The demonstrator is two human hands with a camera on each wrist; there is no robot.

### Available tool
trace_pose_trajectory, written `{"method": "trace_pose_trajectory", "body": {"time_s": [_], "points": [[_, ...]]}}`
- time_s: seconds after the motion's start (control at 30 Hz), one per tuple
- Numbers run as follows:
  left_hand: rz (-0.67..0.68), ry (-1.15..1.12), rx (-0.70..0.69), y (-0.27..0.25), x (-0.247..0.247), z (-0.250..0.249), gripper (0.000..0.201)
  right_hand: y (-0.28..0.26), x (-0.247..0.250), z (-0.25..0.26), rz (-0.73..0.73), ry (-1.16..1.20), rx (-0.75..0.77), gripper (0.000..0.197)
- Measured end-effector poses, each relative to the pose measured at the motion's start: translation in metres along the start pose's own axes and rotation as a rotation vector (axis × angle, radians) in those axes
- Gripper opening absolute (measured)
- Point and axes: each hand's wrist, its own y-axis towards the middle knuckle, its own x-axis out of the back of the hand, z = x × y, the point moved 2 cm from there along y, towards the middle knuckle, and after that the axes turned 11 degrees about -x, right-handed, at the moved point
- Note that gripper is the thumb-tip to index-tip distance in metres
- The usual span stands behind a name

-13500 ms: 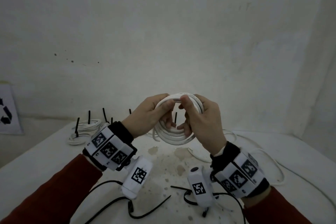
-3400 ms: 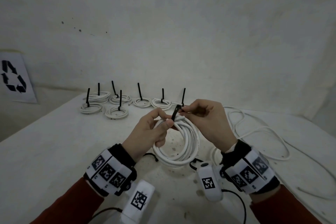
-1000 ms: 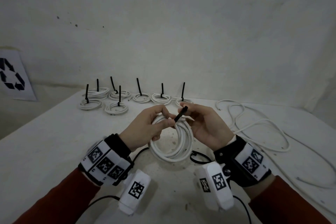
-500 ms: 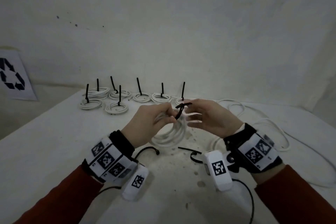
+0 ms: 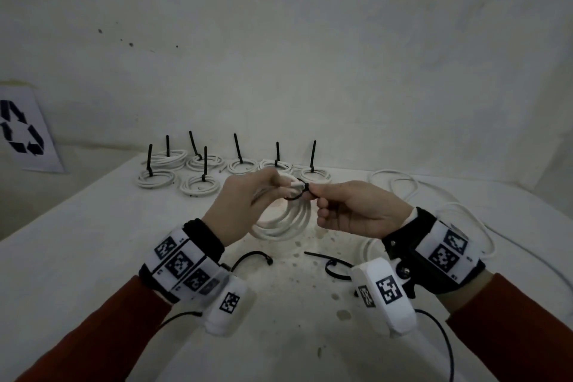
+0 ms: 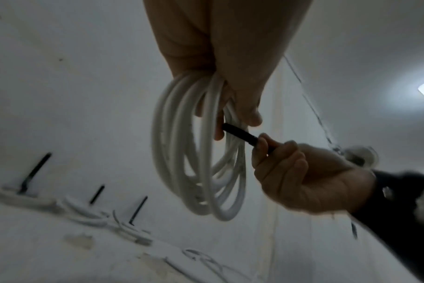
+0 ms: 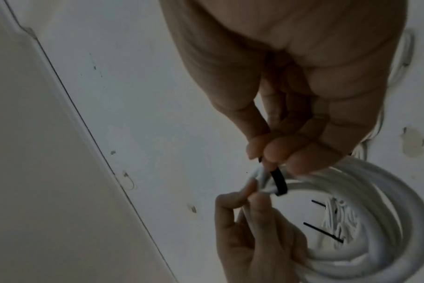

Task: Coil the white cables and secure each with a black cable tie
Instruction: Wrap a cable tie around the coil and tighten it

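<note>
round white cable coil, thin black tie looped

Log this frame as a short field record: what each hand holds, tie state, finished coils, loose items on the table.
left hand: grips the white coil, held up off the table
right hand: pinches the black cable tie, looped round the coil
tie state: loop closed, not yet snug
finished coils: seven at the back, tie tails upright
loose cable: uncoiled, at right
spare ties: on table near the wrists
</note>
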Motion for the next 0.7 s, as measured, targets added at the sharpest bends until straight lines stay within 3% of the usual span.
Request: {"method": "trace_pose_trajectory", "body": {"time_s": [0.1, 0.27, 0.47, 0.7], "points": [[-0.149, -0.061, 0.150, -0.002, -0.004, -0.002, 0.017, 0.002, -0.004, -0.005, 0.020, 0.052, 0.070, 0.019], [-0.275, -0.070, 0.235, 0.001, -0.017, -0.005, 0.016, -0.001, -0.009, -0.007, -0.047, 0.008, 0.208, 0.013], [-0.253, -0.025, 0.080, 0.004, -0.020, -0.007, 0.011, -0.007, -0.003, -0.005, 0.015, 0.187, 0.122, 0.015], [-0.028, 0.109, -0.160, 0.006, -0.014, 0.003, 0.006, -0.012, 0.006, -0.002, 0.033, 0.168, 0.043, 0.019]]}}
